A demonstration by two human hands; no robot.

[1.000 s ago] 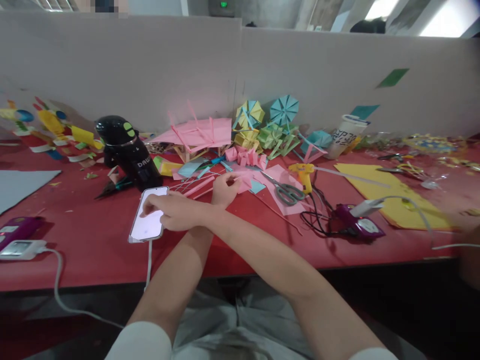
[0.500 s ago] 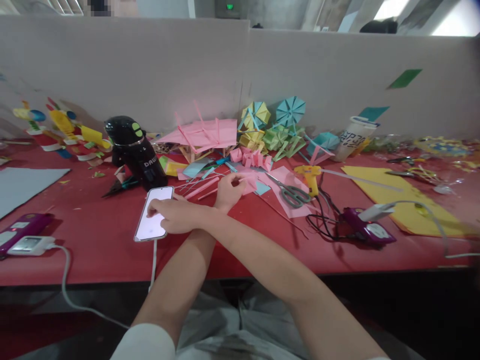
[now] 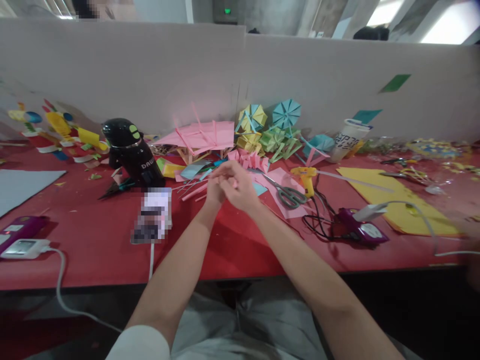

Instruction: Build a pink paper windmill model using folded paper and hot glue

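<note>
My left hand [image 3: 216, 190] and my right hand [image 3: 240, 187] meet above the red table, in front of the pink folded paper [image 3: 250, 160]. The fingers of both are curled together. A small bit of pink shows between them, too small to make out fully. Grey-handled scissors [image 3: 291, 196] lie to the right on a pink sheet [image 3: 279, 176]. Pink paper strips [image 3: 193, 192] lie just left of my hands. A phone [image 3: 153, 215] with its screen lit and a white cable attached rests farther left.
A black bottle [image 3: 131, 155] stands at the back left. Folded paper umbrellas [image 3: 287, 114] lean on the partition. A yellow glue gun [image 3: 305, 179], a purple power strip [image 3: 362, 227], yellow sheets [image 3: 397, 205] and a white cup [image 3: 348, 140] are on the right.
My right hand has left the phone and moved right to join my left hand. The phone's screen shows a different picture. The view has shifted slightly.
</note>
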